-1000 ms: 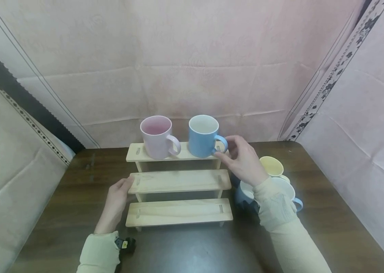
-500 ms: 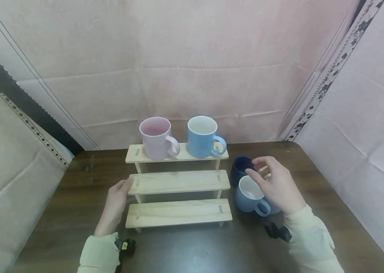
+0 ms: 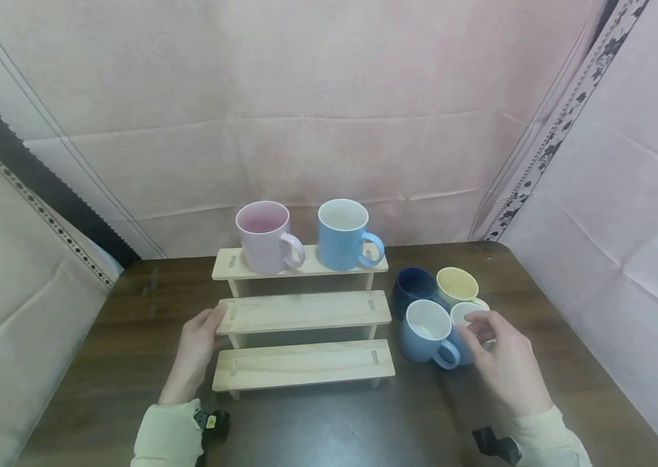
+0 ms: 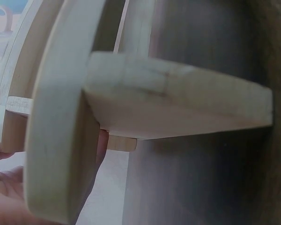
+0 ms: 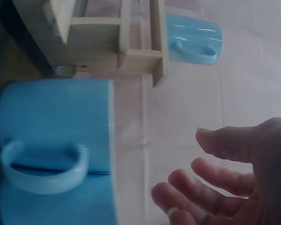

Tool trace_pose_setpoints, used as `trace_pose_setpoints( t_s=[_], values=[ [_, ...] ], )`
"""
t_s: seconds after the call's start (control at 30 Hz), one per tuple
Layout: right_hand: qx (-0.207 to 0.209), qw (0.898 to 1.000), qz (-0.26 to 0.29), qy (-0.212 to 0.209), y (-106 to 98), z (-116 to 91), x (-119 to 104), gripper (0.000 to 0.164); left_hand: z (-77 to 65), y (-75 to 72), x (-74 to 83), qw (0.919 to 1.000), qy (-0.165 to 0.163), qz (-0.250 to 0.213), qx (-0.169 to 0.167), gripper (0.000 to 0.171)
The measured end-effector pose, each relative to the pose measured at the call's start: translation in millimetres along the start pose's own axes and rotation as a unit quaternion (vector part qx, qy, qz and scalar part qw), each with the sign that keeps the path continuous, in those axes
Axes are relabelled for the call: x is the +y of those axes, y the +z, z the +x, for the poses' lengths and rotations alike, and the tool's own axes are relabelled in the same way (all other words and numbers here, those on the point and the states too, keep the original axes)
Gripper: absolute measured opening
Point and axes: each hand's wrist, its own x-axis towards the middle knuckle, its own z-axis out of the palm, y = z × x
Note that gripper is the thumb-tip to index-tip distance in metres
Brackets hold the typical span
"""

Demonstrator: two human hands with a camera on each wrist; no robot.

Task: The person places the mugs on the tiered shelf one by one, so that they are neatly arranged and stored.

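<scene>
My left hand [image 3: 194, 344] grips the left end of the middle board of a three-tier wooden rack [image 3: 305, 312]. In the left wrist view, the fingers [image 4: 4, 187] wrap behind the pale board end [image 4: 56, 140]. A lilac mug [image 3: 261, 246] and a sky-blue mug [image 3: 337, 246] stand upright on the top tier, handles to the right. My right hand [image 3: 510, 363] hovers by the rim of a light blue mug [image 3: 462, 347], fingers apart with nothing between them. Beside that mug is another blue mug [image 3: 419, 340]; the right wrist view shows a blue mug [image 5: 51, 112] left of my fingers.
Behind the two blue mugs stand a navy mug [image 3: 409, 292] and a yellow mug [image 3: 456, 285], all grouped right of the rack on the dark wooden table [image 3: 317, 428]. Pale cloth [image 3: 329, 78] hangs at the back and both sides.
My right hand has let go of the sky-blue mug's handle on the top tier and moved down and right to the mug group. The left hand stays at the rack.
</scene>
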Motion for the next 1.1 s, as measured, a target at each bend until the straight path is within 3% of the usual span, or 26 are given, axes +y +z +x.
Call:
trace_pose_setpoints(
  t_s=[0.3, 0.57, 1.1],
  values=[
    [0.043, 0.998, -0.025, 0.028, 12.3, -29.5, 7.8, 0.019, 0.6, 0.2, 0.5, 1.0, 0.001, -0.001, 0.001, 0.059],
    [0.04, 0.997, -0.037, 0.056, 24.5, -41.5, 9.6, 0.018, -1.6, -0.4, 1.7, 1.0, -0.003, -0.002, -0.004, 0.061],
    [0.01, 0.996, -0.05, 0.078, 41.2, -43.0, 14.1, 0.022, -1.7, 0.0, 2.6, 0.9999, -0.009, -0.002, -0.008, 0.062]
  ],
)
